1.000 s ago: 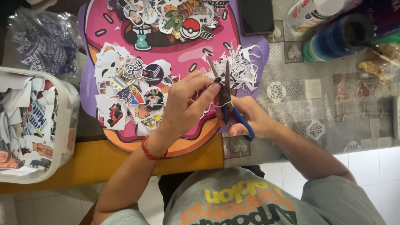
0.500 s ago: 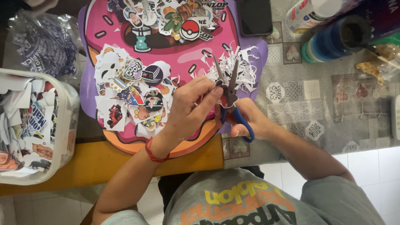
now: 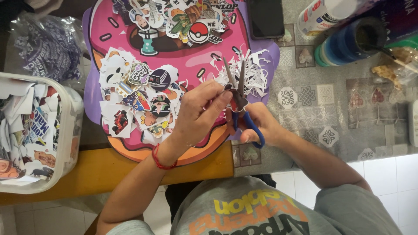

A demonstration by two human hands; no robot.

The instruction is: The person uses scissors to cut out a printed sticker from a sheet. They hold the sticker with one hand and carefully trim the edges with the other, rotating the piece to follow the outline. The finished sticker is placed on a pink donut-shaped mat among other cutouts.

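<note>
Right over the lower right edge of the doughnut-shaped mat, the right hand grips the blue-handled scissors, blades parted and pointing away. The left hand pinches a small sticker cutout between those blades, fingertips close to the steel. A careless snip could nick a finger or slice into the printed picture. Paper scraps lie just beyond the scissors; finished stickers spread left of them.
</note>
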